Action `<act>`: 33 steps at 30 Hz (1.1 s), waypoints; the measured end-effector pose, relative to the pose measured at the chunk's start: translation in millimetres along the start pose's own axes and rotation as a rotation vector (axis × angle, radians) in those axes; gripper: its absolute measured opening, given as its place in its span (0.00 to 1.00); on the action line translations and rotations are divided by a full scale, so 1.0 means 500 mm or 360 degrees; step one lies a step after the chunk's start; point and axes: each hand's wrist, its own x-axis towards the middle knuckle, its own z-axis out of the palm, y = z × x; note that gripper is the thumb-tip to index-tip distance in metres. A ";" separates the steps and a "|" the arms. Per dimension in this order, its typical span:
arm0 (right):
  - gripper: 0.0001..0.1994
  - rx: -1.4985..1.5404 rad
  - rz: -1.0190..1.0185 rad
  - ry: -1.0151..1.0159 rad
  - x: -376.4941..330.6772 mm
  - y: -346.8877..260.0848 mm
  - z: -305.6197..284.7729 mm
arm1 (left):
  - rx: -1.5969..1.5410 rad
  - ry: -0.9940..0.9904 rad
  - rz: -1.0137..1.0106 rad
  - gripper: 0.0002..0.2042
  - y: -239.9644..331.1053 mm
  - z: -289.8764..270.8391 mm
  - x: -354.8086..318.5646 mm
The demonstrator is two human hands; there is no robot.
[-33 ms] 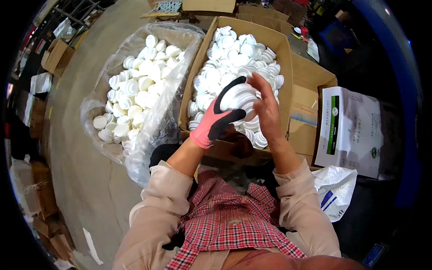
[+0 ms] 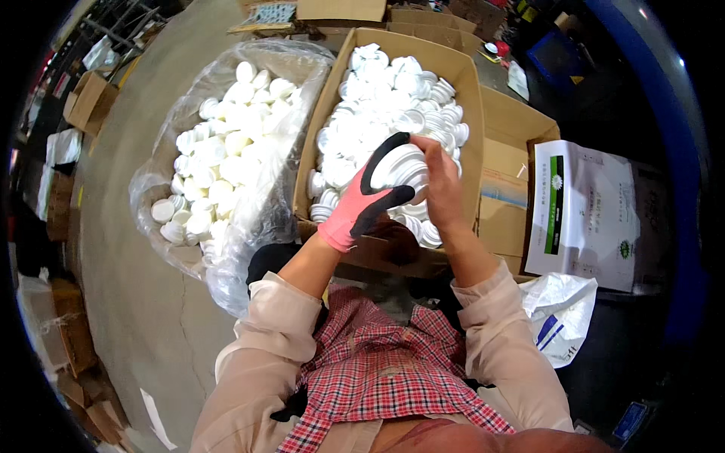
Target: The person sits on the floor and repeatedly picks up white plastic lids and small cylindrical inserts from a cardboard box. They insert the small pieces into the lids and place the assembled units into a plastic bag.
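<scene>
My left hand (image 2: 361, 202) wears a pink glove with black fingertips. Its thumb and fingers are wrapped round a white, round, ridged plastic lid (image 2: 399, 167), possibly a stack of several. My right hand (image 2: 444, 185) is bare and closes on the right side of the same piece, its fingers pressed together and partly hiding it. Both hands are over the near part of an open cardboard box (image 2: 474, 143) heaped with similar white ridged lids (image 2: 377, 90).
To the left, a clear plastic bag (image 2: 170, 113) lines a container of cream-white round pieces (image 2: 245, 113). On the right lie an open cardboard box (image 2: 504, 155), a printed white carton (image 2: 585, 215) and a crumpled white bag (image 2: 570, 309).
The fingers of my right hand have come in closer against the white lid. My left hand keeps its grip. The whole view has shifted slightly.
</scene>
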 end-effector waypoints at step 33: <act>0.47 -0.0936 -0.0690 -0.0481 0.008 0.040 -0.022 | -0.0677 0.0213 -0.0491 0.16 -0.043 -0.087 0.000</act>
